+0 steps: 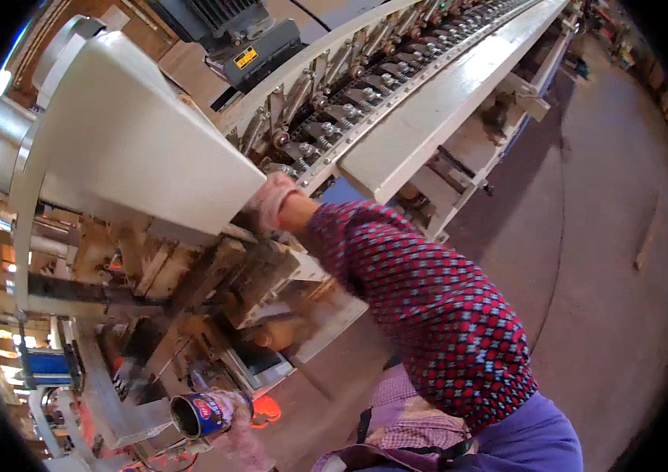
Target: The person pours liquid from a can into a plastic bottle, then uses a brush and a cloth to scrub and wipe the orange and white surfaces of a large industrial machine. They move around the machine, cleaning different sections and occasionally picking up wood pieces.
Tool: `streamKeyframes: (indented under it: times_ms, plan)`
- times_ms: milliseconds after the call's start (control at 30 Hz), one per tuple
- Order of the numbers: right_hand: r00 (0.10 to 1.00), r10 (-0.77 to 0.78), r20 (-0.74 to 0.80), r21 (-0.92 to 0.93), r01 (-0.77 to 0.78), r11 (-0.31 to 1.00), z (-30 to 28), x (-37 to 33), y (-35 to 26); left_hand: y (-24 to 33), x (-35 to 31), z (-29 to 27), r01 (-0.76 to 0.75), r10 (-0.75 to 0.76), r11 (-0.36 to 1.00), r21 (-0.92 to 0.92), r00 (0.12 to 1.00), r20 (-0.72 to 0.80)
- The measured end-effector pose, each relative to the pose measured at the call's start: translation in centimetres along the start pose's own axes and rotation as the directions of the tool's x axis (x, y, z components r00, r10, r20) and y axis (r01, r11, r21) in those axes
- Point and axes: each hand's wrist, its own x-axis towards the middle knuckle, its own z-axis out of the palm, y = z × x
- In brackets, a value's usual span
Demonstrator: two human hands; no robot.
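Note:
My left hand (236, 421), in a pale knit glove, is wrapped round a blue can (210, 415) with a red label. The can is tilted, and its open end faces left; what is inside cannot be made out. My right arm, in a red and black patterned sleeve (428, 299), stretches up across the view. The gloved right hand (273, 201) reaches in by the lower corner of a big cream machine housing (137, 141). Its fingers are hidden behind that housing and smeared by motion.
Beyond the right hand, a long machine (334, 118) carries a row of springs and clamps beside a cream rail (436, 110). Metal and wooden parts (216, 275) crowd the space under the housing. An orange object (266, 410) lies near the can. A cable (560, 236) crosses the brown floor.

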Motion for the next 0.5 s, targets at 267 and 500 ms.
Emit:
streamKeyframes:
  times_ms: [267, 500]
  plan:
    - [0.960, -0.228, 0.161, -0.014, 0.233, 0.972, 0.5, 1.2, 0.8, 1.0, -2.2, 12.6, -0.301, 0.368, 0.786, 0.541, 0.929, -0.019]
    - [0.975, -0.205, 0.090, 0.052, 0.201, 0.978, 0.4, 1.4, 3.8, 0.2, -4.7, 19.3, -0.151, 0.225, 0.809, 0.568, 0.972, -0.061]
